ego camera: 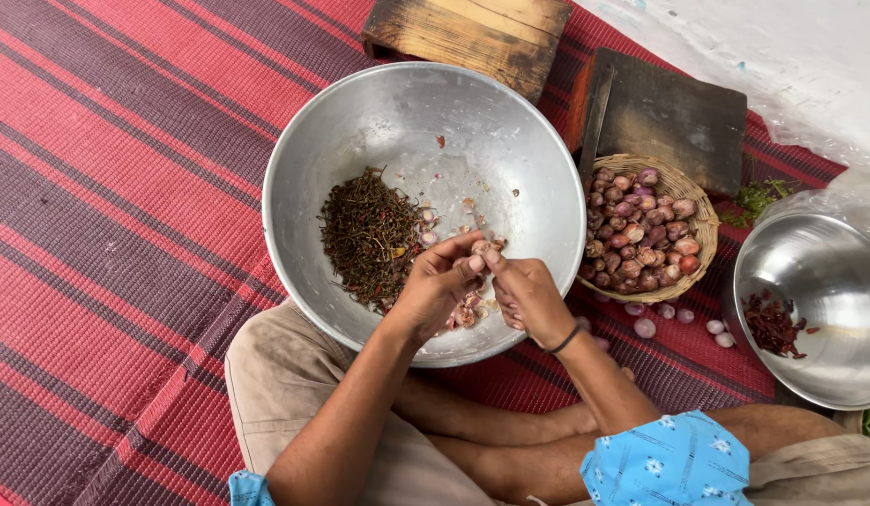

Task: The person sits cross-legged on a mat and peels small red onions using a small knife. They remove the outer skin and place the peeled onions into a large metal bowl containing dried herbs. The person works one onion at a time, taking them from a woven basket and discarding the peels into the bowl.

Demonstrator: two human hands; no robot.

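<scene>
My left hand (433, 289) and my right hand (528, 300) meet over the near side of a large metal bowl (360, 122). Between their fingertips they pinch one small shallot (481, 247), partly peeled. Inside the bowl lies a heap of dark dried stalks (369, 234) on the left, with peeled shallots and bits of skin (465, 311) under my hands. A black band circles my right wrist.
A woven basket (703, 225) full of unpeeled shallots stands to the right, with a few peeled ones (646, 327) loose on the red striped mat (116, 206). A second metal bowl (828, 281) at far right holds dried red chillies. Wooden boards (674, 112) lie behind.
</scene>
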